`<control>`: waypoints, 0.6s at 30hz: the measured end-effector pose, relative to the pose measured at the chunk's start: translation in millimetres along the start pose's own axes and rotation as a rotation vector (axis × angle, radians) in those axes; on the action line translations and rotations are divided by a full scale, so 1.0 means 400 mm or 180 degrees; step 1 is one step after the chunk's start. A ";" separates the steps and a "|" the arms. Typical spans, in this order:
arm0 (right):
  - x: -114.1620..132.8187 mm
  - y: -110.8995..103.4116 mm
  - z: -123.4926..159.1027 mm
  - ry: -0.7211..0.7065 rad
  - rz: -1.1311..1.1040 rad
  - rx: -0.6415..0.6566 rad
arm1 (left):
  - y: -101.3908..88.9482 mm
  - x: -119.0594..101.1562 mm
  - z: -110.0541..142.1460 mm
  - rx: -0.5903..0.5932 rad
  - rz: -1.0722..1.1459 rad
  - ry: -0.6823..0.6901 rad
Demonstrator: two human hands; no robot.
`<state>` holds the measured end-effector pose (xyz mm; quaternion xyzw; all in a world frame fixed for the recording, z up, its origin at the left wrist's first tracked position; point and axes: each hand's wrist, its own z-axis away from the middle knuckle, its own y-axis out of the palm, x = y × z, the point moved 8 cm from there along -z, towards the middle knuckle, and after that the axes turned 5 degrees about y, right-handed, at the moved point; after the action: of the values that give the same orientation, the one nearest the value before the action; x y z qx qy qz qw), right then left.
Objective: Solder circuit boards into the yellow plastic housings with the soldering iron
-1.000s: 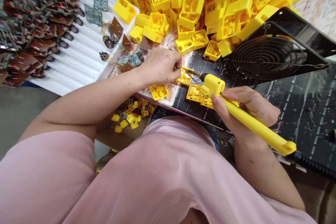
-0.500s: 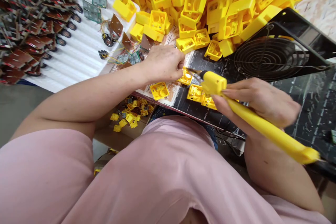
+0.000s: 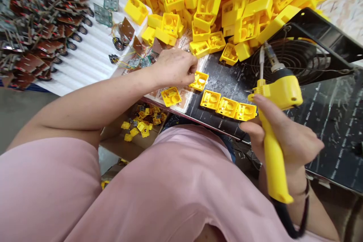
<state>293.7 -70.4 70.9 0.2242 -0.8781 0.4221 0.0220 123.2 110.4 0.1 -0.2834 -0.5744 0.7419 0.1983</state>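
My left hand (image 3: pixel 174 67) rests on the bench with its fingers curled, the fingertips on a small yellow plastic part (image 3: pixel 199 81). A row of three similar yellow parts (image 3: pixel 227 105) lies just right of it on the black mat (image 3: pixel 326 113). My right hand (image 3: pixel 283 136) grips the handle of a yellow soldering gun (image 3: pixel 276 121), held upright with its metal tip (image 3: pixel 269 55) pointing up and away from the parts. One more yellow part (image 3: pixel 171 96) lies near my left wrist.
A big heap of yellow housings (image 3: pixel 227 0) fills the back of the bench. A black fan (image 3: pixel 289 60) stands at the right. Circuit boards with wires (image 3: pixel 34 26) pile up on a white sheet at the left. Small yellow pieces (image 3: pixel 140 123) lie in a box below the bench edge.
My right hand has lifted the soldering gun off the yellow part and swung it upright, tip up. The row of three parts is now uncovered. My left hand has stayed put.
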 end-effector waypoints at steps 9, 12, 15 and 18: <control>-0.034 0.072 0.037 -0.0401 -0.0378 0.0277 | -0.098 0.033 0.062 -0.0515 0.0436 0.0466; -0.045 0.085 0.045 -0.0455 -0.0335 0.0249 | -0.067 0.026 0.080 -0.0392 0.0420 0.0784; -0.032 0.085 0.037 -0.0510 -0.0302 0.0196 | -0.036 0.033 0.068 -0.0449 0.0373 0.0783; -0.012 0.071 0.023 -0.0504 -0.0277 0.0137 | -0.021 0.035 0.043 -0.0519 0.0379 0.0626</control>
<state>287.6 -60.2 43.0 0.2952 -0.8572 0.4206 -0.0339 100.9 108.5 8.5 -0.4034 -0.5928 0.6719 0.1856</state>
